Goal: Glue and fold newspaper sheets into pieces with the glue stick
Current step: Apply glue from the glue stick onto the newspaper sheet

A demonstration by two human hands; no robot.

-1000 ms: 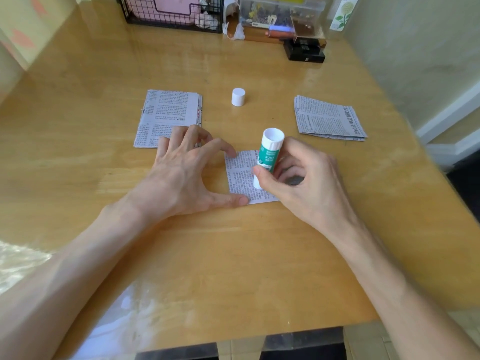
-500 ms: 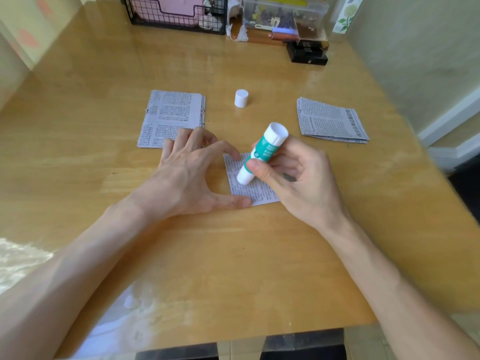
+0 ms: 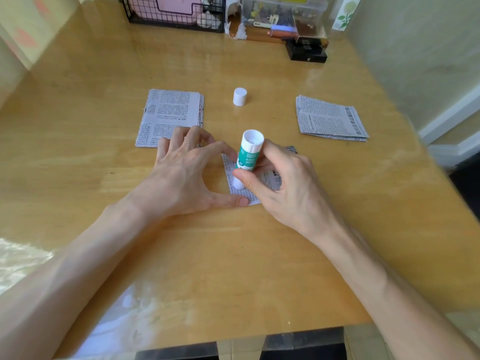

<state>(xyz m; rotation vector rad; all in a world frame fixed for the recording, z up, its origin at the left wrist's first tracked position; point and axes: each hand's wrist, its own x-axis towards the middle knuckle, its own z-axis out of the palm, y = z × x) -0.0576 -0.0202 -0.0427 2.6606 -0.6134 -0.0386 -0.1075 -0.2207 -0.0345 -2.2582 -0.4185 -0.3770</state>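
A small newspaper sheet (image 3: 242, 194) lies on the wooden table (image 3: 233, 255) between my hands. My left hand (image 3: 189, 175) presses its left side flat with spread fingers and thumb. My right hand (image 3: 280, 183) grips a green-and-white glue stick (image 3: 248, 158), held nearly upright with its lower tip on the sheet. The stick's white cap (image 3: 239, 96) stands alone further back. A stack of folded newspaper pieces (image 3: 171, 113) lies at the back left. Another stack of newspaper sheets (image 3: 330, 118) lies at the back right.
Along the far edge stand a black wire basket (image 3: 176, 11) with a pink item, a clear plastic box (image 3: 283, 11) and a small black box (image 3: 306, 50). A wall runs along the right side. The table's near edge is at the bottom.
The glue stick has swung from tilted left back to nearly upright, its tip moving down the sheet toward me. My left hand has stayed on the paper.
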